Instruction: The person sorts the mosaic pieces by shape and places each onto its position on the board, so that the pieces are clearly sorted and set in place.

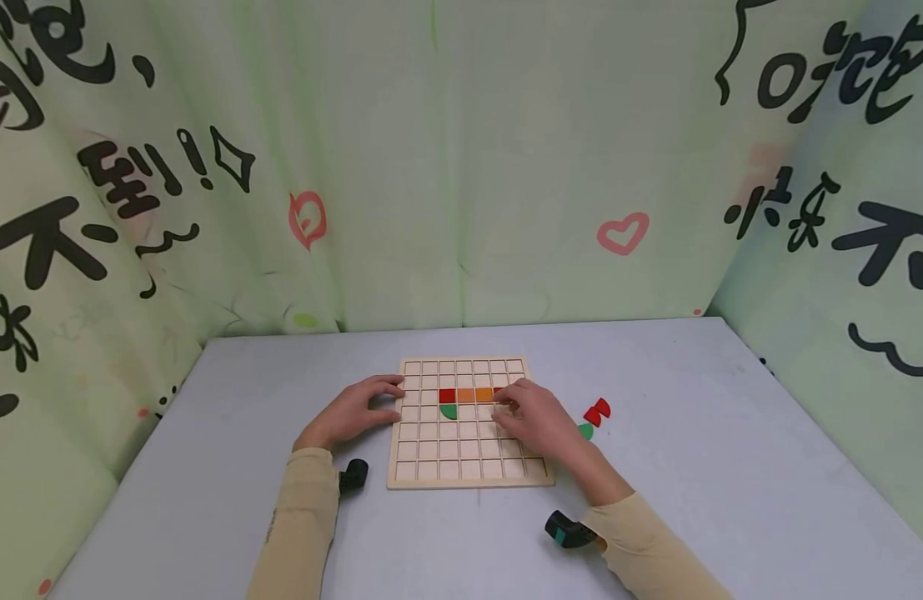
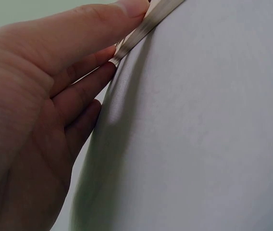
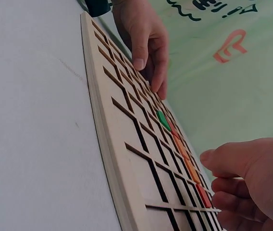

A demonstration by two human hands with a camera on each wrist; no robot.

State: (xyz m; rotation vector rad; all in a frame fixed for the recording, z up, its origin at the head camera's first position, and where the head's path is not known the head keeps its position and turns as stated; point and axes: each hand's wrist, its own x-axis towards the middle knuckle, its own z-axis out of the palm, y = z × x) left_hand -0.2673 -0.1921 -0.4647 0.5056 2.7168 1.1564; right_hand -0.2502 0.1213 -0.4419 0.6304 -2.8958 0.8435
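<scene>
A wooden grid board (image 1: pixel 427 473) lies on the table. In one of its rows sit a red square tile (image 1: pixel 447 396), two orange tiles (image 1: pixel 474 395) and another red tile (image 3: pixel 204 196) at the right end. A green quarter-round piece (image 1: pixel 448 411) lies just below the left red tile. My left hand (image 1: pixel 359 408) rests on the board's left edge, fingers and thumb spread along it. Over the right part of the board is my right hand (image 1: pixel 536 418), its fingertips right at the end red tile, thumb apart from the bent fingers and nothing seen between them.
Right of the board, two red pieces (image 1: pixel 593 416) and a green piece (image 1: pixel 585 431) lie loose on the white table (image 1: pixel 694 467), the green one partly behind the right hand. A printed curtain (image 1: pixel 461 167) surrounds the table's back and sides.
</scene>
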